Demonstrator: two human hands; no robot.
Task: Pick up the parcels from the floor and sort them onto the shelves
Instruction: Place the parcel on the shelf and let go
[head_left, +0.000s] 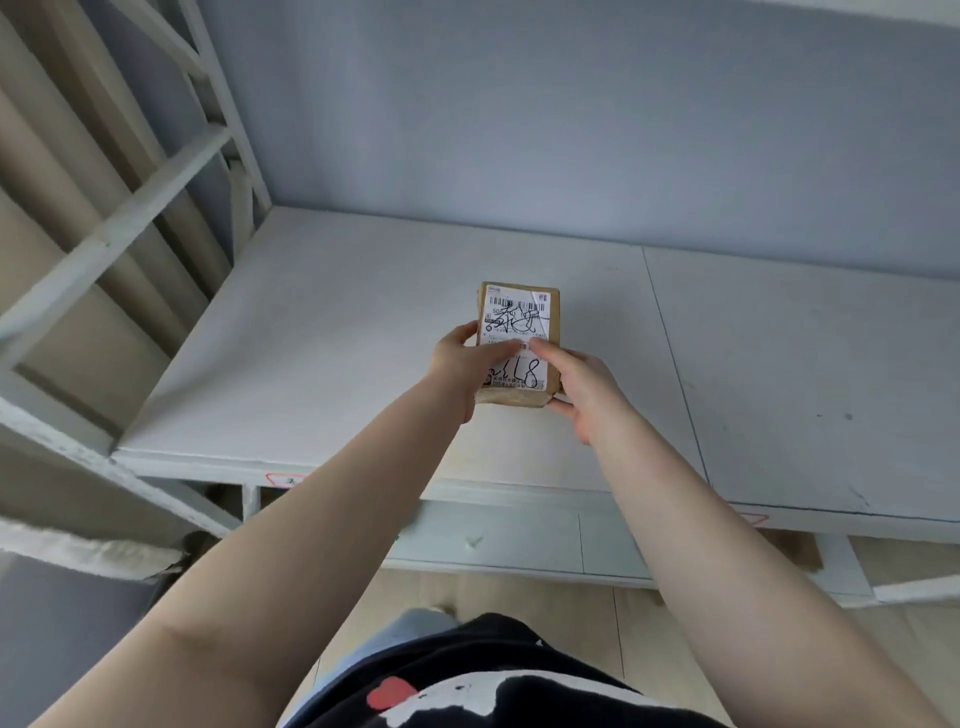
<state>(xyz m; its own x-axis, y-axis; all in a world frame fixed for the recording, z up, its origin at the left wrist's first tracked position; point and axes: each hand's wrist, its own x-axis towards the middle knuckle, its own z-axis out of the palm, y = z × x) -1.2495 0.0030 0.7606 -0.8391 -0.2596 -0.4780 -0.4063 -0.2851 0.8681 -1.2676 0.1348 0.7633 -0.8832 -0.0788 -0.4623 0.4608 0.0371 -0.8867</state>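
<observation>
My left hand (462, 364) and right hand (584, 389) clasp a small brown parcel (519, 332) over the white shelf (311, 338). Released unevenly, I judge, it could tip or land label-down.

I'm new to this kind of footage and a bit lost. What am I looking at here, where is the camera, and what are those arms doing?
There is no machine here: the arms belong to a person. The one picture comes from a wide-angle camera worn on that person's head, looking forward and down, so the arms reach away from you and the edges look bent.

The left hand and right hand together grip a small brown parcel from either side. It carries a white shipping label with a barcode and handwriting. The parcel is over a pale shelf; whether it already rests on the board I cannot tell. Nothing else lies on the shelf as far as it shows. Behind is a grey-blue wall, on the left the shelf frame, below a lower shelf level and light floor.
</observation>
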